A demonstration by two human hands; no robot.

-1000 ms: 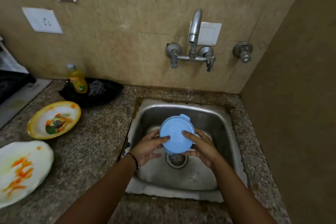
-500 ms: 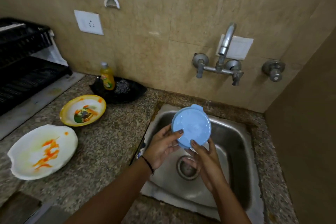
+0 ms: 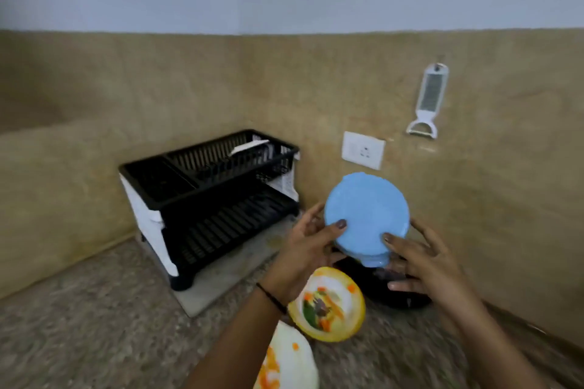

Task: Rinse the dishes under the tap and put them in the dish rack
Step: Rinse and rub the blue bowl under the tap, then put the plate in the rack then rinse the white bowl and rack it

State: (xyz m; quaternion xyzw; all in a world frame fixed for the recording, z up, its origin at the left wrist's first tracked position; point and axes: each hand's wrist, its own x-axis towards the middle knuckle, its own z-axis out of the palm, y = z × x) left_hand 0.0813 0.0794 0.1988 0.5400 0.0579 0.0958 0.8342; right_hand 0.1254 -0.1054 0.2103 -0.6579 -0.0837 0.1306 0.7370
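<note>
A round light-blue lid (image 3: pixel 366 215) is held up in the air between both hands, its flat face toward me. My left hand (image 3: pixel 308 246) grips its left edge, thumb on the face. My right hand (image 3: pixel 426 259) holds its lower right edge, thumb on the face and fingers spread behind. The black two-tier dish rack (image 3: pixel 208 199) stands on the counter to the left of the lid, against the wall. A yellow-rimmed plate (image 3: pixel 328 303) with food residue and a white plate (image 3: pixel 289 360) with orange stains lie below my hands. The sink and tap are out of view.
The rack stands on a pale drip tray (image 3: pixel 208 290) on the speckled stone counter (image 3: pixel 94 325). A black dish (image 3: pixel 398 294) lies behind the yellow plate. On the tiled wall are a white socket (image 3: pixel 363 150) and a hanging peeler (image 3: pixel 428 101).
My view has swung left from the sink to the dish rack. Both hands have carried the blue lid out of the sink and over the counter toward the rack.
</note>
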